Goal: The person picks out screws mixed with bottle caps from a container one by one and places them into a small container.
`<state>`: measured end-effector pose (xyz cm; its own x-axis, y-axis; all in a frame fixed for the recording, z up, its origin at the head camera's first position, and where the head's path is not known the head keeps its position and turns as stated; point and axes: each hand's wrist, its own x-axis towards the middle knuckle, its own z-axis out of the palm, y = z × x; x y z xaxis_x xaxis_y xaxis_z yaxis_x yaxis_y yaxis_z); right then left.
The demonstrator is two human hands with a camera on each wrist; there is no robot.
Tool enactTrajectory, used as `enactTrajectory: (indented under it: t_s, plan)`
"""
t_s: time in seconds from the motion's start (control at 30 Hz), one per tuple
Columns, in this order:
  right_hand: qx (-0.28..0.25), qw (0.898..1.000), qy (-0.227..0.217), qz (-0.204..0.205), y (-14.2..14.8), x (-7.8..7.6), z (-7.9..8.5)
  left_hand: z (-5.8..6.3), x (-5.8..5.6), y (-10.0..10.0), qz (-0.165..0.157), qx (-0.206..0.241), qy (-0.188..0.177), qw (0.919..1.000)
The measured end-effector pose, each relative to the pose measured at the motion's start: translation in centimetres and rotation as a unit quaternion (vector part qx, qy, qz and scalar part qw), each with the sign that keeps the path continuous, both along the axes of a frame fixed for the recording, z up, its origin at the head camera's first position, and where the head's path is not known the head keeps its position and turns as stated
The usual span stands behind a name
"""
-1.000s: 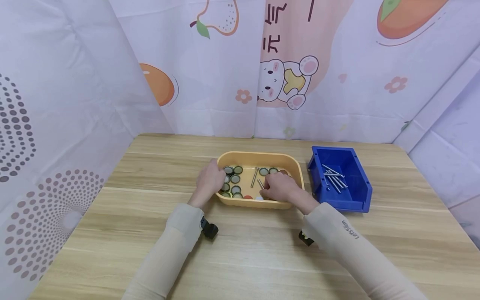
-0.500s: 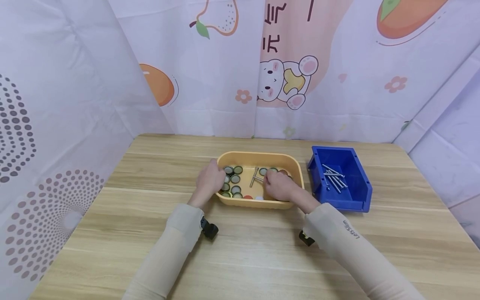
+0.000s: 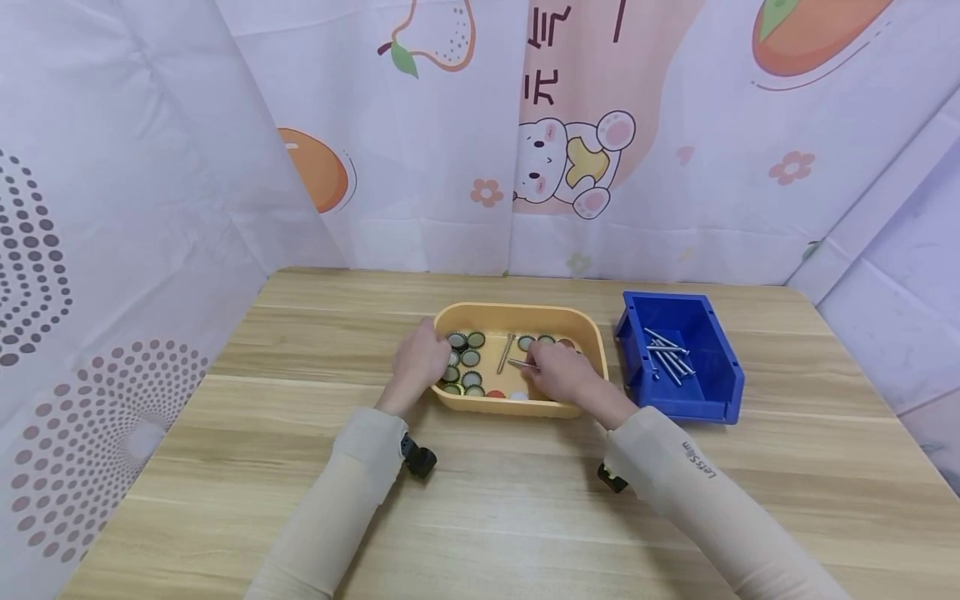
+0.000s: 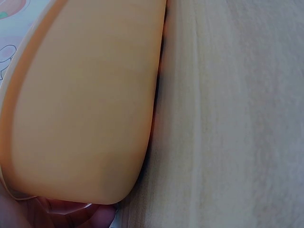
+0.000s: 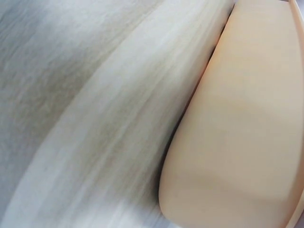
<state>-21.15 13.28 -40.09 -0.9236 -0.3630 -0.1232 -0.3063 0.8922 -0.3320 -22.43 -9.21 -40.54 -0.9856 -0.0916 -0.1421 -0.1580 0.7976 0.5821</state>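
My left hand (image 3: 422, 357) grips the left end of a yellow plastic basket (image 3: 517, 407). In the left wrist view its fingers (image 4: 102, 216) show at the end of the basket wall. My right hand (image 3: 561, 371) reaches into the basket's right half and pinches a metal screw (image 3: 522, 364), which points left from the fingers. Its fingertips are mostly hidden in the head view and out of sight in the right wrist view. Another screw (image 3: 506, 354) lies on the basket floor beside it. Several bottle caps (image 3: 471, 358) lie at the left end, and more caps (image 3: 546, 339) lie behind the right hand.
A blue bin (image 3: 697, 408) stands right of the basket, with several metal screws (image 3: 671, 357) inside. Near the basket's front wall lie a red cap (image 3: 495, 394) and a whitish one (image 3: 519, 396). A printed curtain (image 3: 420, 242) hangs behind the wooden table (image 3: 480, 517).
The screw at my right hand has turned from slanting to nearly level. The other screw has shifted slightly left. My left hand and the basket have stayed put.
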Motion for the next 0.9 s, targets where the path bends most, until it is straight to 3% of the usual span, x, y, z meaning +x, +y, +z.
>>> enactTrajectory:
  t_s: [0.3,0.63,0.9]
  plan:
    - [-0.069,0.998,-0.001,0.008,0.42,-0.36,0.26,0.11,0.07,0.07,0.000,0.004,0.000,1.0000]
    - [-0.137,0.989,-0.058,0.004,0.62,-0.44,0.72,0.02,0.02,0.06,0.001,0.003,-0.003,1.0000]
    - [-0.217,0.965,-0.148,-0.010,0.54,-0.52,0.58,-0.16,-0.13,-0.03,0.000,0.003,0.001,1.0000]
